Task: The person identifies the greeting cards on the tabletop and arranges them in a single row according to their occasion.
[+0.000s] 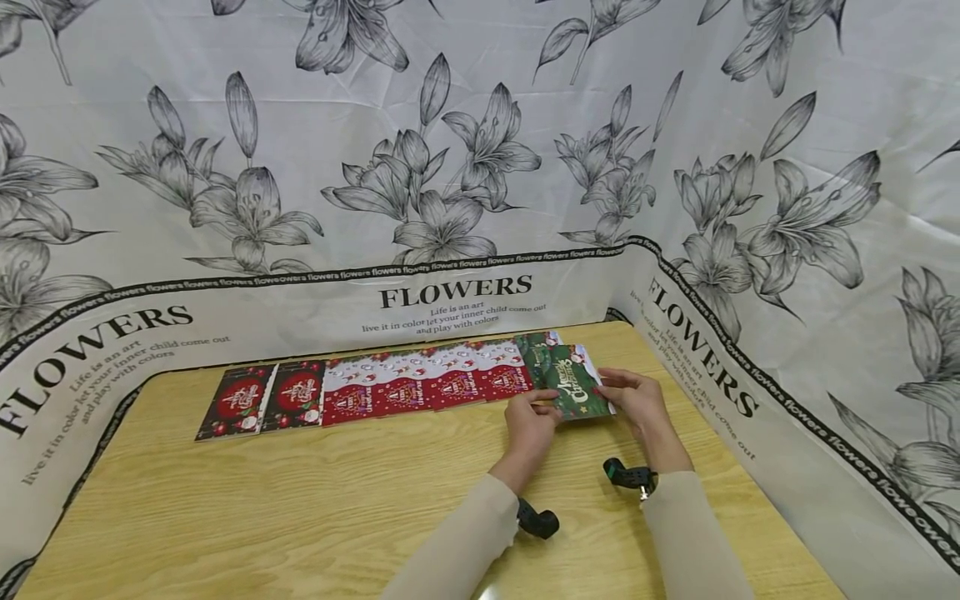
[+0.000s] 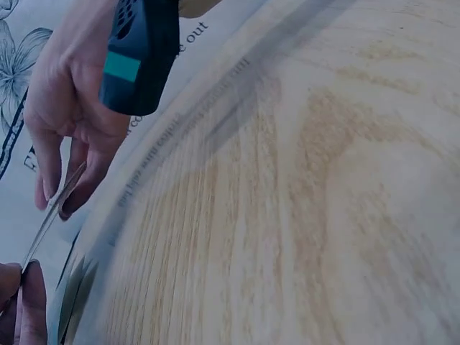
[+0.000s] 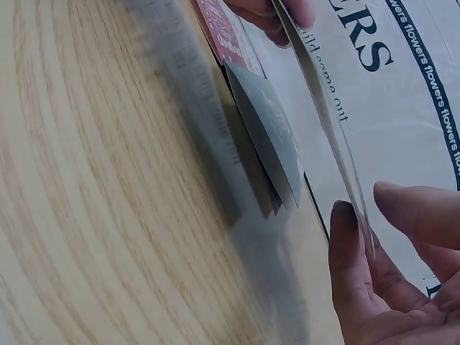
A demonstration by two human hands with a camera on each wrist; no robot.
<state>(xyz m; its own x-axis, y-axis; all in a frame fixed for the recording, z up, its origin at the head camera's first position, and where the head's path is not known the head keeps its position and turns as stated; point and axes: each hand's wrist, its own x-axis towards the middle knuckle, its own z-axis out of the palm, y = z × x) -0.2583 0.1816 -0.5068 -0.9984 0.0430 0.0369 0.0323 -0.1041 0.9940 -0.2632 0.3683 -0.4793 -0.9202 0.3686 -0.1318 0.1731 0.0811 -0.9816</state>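
Observation:
A green "Merry Christmas" greeting card (image 1: 587, 385) is held up off the table between two hands. My left hand (image 1: 529, 427) pinches its left edge; in the left wrist view only the fingertips (image 2: 32, 305) show at the lower left corner. My right hand (image 1: 643, 410) has the card's other edge between thumb and fingers. Seen edge-on in the right wrist view, the card (image 3: 330, 118) looks thin and slightly bowed. Behind it, another green card (image 1: 536, 357) lies at the right end of a row, its flaps slightly spread in the right wrist view.
Leftward along the wooden table's (image 1: 300, 508) back edge runs the row: several red and white Christmas cards (image 1: 405, 396), overlapping, then two dark cards with red circles (image 1: 296, 396). A flower-printed cloth (image 1: 465, 308) walls the back and sides. Each wrist wears a black camera (image 1: 628, 475).

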